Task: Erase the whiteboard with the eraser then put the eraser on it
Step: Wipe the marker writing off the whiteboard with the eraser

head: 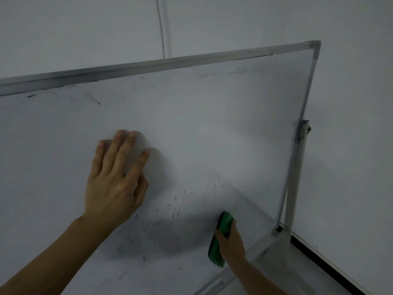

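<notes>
I see the right hand (pixel 232 245) gripping the green eraser (pixel 225 223), probably light and stiff, by its back, and the left hand (pixel 114 182) spread flat on the whiteboard (pixel 212 124).

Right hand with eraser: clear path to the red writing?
Likely yes. The right hand holds the eraser against the whiteboard; bare board lies between it and the red writing. Left hand lies beside it.

Left hand (pixel 112 184), right hand (pixel 231 243) bare; forearms (pixel 53 256) bare, fingernails short
</notes>
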The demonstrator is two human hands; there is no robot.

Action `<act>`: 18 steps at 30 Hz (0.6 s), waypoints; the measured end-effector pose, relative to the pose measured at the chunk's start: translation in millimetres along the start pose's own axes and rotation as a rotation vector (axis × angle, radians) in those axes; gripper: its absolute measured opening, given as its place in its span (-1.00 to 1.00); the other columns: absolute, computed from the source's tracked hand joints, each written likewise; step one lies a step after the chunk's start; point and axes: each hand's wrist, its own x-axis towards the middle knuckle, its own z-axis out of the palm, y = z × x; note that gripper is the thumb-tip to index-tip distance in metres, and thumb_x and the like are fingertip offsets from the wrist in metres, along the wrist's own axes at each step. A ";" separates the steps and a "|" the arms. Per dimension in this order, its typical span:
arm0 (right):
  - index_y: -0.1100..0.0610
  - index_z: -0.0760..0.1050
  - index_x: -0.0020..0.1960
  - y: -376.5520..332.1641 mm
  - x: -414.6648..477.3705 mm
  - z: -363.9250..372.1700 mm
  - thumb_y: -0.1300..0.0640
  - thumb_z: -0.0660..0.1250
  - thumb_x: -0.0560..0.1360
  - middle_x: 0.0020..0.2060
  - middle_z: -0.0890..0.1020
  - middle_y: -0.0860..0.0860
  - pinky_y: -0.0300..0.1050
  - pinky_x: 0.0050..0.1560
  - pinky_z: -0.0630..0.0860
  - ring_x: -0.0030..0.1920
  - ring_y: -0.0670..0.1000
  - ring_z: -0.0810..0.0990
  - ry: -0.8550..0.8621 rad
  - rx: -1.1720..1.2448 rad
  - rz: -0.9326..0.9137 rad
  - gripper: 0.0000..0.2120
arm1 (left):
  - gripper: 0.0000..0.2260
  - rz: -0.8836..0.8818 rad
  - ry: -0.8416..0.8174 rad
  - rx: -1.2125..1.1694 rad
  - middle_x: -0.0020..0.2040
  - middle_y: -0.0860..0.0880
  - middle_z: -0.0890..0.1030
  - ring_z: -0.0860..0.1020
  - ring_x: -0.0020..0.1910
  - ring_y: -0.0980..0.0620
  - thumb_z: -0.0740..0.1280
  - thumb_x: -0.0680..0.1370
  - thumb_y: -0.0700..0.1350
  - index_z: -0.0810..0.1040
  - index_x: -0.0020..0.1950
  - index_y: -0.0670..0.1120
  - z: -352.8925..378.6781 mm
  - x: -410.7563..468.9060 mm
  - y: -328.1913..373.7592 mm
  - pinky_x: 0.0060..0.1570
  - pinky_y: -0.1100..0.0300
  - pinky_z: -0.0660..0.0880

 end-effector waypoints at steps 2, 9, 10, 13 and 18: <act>0.04 -0.08 0.58 -29.5 0.4 -11.2 -0.11 0.27 0.55 0.36 0.41 0.17 0.02 0.21 0.47 0.25 0.19 0.49 0.111 0.086 -0.106 -0.23 | -0.61 -0.005 0.001 0.033 0.45 -0.33 0.32 0.20 0.49 -0.31 0.28 0.51 -0.14 0.53 0.32 -0.23 -3.1 -7.3 -9.0 0.45 -0.27 0.11; -0.11 -0.09 0.56 -90.7 -5.3 -18.7 -0.17 0.25 0.54 0.33 0.35 0.11 0.00 0.11 0.51 0.16 0.10 0.49 0.390 0.219 -0.488 -0.26 | -0.62 -0.007 -0.009 0.039 0.46 -0.32 0.30 0.19 0.50 -0.29 0.27 0.52 -0.14 0.53 0.31 -0.24 0.1 -16.3 -15.1 0.45 -0.27 0.10; -0.12 -0.12 0.55 -70.7 -10.7 -5.7 -0.16 0.24 0.54 0.34 0.35 0.11 -0.03 0.07 0.51 0.16 0.11 0.49 0.369 0.136 -0.455 -0.26 | -0.61 -0.010 -0.012 0.033 0.46 -0.32 0.30 0.19 0.50 -0.29 0.26 0.52 -0.14 0.53 0.31 -0.25 -0.1 -16.2 -15.2 0.45 -0.27 0.10; -0.11 -0.24 0.53 -5.4 -30.1 24.4 -0.15 0.23 0.55 0.34 0.31 0.07 -0.07 0.04 0.54 0.18 0.06 0.45 0.174 -0.168 -0.386 -0.22 | -0.61 -0.017 -0.030 0.025 0.47 -0.31 0.30 0.18 0.50 -0.29 0.25 0.52 -0.13 0.53 0.31 -0.25 -2.2 -18.2 -18.9 0.45 -0.28 0.10; -0.14 -0.12 0.53 -28.5 -3.2 -6.9 -0.04 0.36 0.51 0.31 0.36 0.14 -0.02 0.11 0.48 0.20 0.16 0.47 0.287 0.015 -0.439 -0.20 | -0.59 0.020 -0.057 0.025 0.49 -0.29 0.27 0.17 0.51 -0.27 0.24 0.53 -0.12 0.50 0.34 -0.25 -6.1 -20.4 -25.9 0.46 -0.26 0.10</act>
